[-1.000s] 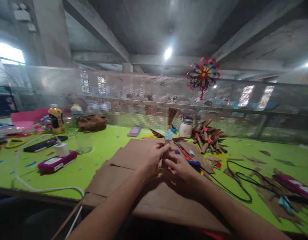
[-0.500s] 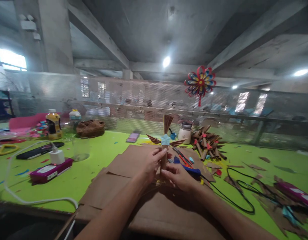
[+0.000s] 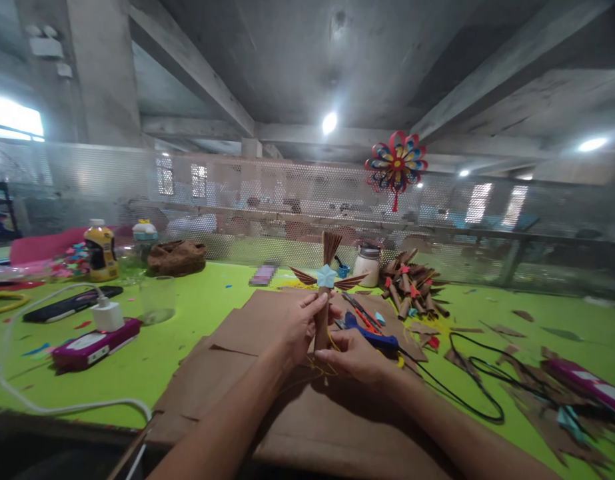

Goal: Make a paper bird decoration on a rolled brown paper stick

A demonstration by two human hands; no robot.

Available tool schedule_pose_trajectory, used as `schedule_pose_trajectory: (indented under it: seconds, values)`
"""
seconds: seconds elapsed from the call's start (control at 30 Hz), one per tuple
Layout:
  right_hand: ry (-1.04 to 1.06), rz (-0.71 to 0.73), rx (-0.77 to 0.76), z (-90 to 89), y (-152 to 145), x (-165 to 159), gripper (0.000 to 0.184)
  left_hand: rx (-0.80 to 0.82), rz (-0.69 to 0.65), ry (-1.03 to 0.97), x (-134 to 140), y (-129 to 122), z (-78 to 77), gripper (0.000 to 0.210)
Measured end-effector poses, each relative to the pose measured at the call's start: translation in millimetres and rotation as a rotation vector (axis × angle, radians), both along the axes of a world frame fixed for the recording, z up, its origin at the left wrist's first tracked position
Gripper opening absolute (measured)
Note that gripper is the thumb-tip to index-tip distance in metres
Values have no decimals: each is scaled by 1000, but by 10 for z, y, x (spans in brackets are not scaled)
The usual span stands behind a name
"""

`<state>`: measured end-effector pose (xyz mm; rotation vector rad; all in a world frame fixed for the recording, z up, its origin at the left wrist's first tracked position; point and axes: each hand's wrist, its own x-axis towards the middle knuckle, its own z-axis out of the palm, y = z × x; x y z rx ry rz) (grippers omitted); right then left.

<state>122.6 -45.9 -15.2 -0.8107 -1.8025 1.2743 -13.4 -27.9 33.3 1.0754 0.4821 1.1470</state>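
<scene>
A brown paper tube craft [image 3: 322, 327] stands upright in front of me, with a pleated fan on top, pleated wings at the sides and a light blue paper star [image 3: 326, 276] on its front. My left hand [image 3: 303, 323] is closed around the tube from the left, just below the star. Close to the tube's lower end, my right hand [image 3: 354, 353] pinches thin yellow string [image 3: 333, 340], which loops by its fingers. More of that string hangs beneath the tube. Behind my right hand lie a blue glue gun [image 3: 372, 335] and an orange-handled cutting tool [image 3: 363, 313].
Brown cardboard sheets [image 3: 257, 320] cover the green table [image 3: 212, 283] before me. Finished-looking tube pieces [image 3: 412, 287] are heaped at back right, beside a jar [image 3: 367, 267]. A black cord [image 3: 467, 407] curls rightward. At left stand a power strip [image 3: 97, 343], clear cup [image 3: 157, 300] and bottle [image 3: 101, 250].
Yellow string now shows looped by my right fingers and beneath the tube. My left hand still grips the tube. The whole view has shifted slightly.
</scene>
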Motion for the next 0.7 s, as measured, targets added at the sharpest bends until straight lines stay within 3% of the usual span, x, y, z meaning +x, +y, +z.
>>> schedule_pose_trajectory:
  seconds: [0.47, 0.63, 0.7]
  values:
    - [-107, -44, 59, 53, -81, -48, 35, 13, -58, -4, 10, 10, -40, 31]
    - [-286, 98, 110, 187, -136, 64, 30, 19, -56, 3, 4, 6, -62, 32]
    - [-325, 61, 219, 281, -116, 179, 23, 30, -47, 11, 2, 10, -67, 32]
